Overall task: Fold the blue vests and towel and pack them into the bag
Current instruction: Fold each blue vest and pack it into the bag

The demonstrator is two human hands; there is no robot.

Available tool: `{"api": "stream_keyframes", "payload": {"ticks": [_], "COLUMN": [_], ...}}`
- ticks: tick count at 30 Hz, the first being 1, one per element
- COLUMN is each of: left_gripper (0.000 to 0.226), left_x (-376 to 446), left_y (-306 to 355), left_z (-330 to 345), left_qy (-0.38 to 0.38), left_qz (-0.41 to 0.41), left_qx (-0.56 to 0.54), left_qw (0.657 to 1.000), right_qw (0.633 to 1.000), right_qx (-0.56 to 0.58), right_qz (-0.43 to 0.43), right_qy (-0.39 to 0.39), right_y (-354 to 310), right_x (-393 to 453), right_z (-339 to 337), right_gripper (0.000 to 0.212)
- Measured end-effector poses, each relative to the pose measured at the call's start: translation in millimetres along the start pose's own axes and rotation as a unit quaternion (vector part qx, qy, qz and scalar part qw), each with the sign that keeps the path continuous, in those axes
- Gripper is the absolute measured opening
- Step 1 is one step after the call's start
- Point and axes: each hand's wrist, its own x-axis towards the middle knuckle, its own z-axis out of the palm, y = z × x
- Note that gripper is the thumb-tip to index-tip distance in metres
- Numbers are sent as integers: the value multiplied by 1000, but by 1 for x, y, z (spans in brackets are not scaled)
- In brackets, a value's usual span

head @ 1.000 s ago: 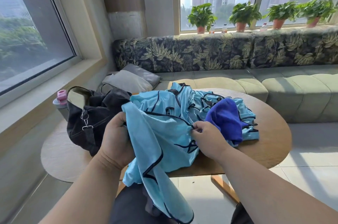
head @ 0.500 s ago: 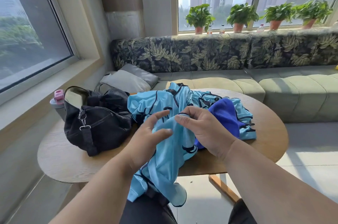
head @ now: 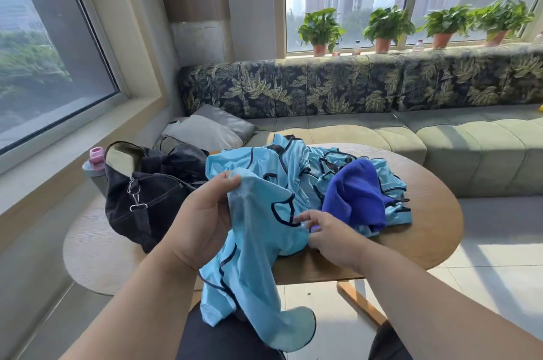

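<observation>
While the left hand [head: 202,218] is pinching the raised edge of one light blue vest [head: 255,242] and the right hand [head: 329,234] is gripping its dark-trimmed armhole, the vest is hanging off the near table [head: 435,230] edge. Tugging could be dragging the tangled vest pile [head: 296,168] and dark blue towel [head: 355,198] along. Left, the black bag [head: 147,198] is sitting open, crowding folding room.

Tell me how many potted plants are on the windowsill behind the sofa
4, in a row along the sill: one at the left, one near the middle, one further right, and the last near the right edge. More may sit beyond the frame.
</observation>
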Motion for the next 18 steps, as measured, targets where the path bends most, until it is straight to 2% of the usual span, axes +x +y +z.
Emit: {"api": "stream_keyframes", "payload": {"ticks": [2, 6, 7, 10, 12, 16, 18], "left_gripper": [33, 36, 36, 49, 52, 54, 56], "left_x": [-3, -8, -9, -9, -9, -14, -18], "left_y": [4, 9, 11, 13, 15, 16, 17], "left_z": [-4, -12, -13, -21, -23, -23, -21], "left_qy": [-23, -45, -48, -53, -57, -51, -50], "left_qz": [-1, -4, -7, -19, -23, -20, -17], "left_qx": [-28, -45, -50, -82, -94, -113, -116], "left_qw": [999, 998, 998, 995, 994, 992, 992], "right_qw": [999, 996, 996, 992, 992, 982, 969], "right_qx": [-44, -89, -92, -94, -42, 100, 175], "right_qz": [7, -6, -4, 49, 100, 157, 173], "right_qy": [-21, 6, 16, 65, 66, -7, -16], "right_y": [18, 34, 36, 38, 40, 38, 37], "right_x": [2, 7, 8, 11, 11, 10, 9], "right_z": [13, 26, 27, 27, 29, 34, 37], "right_gripper": [48, 17, 15, 31, 41, 36, 32]}}
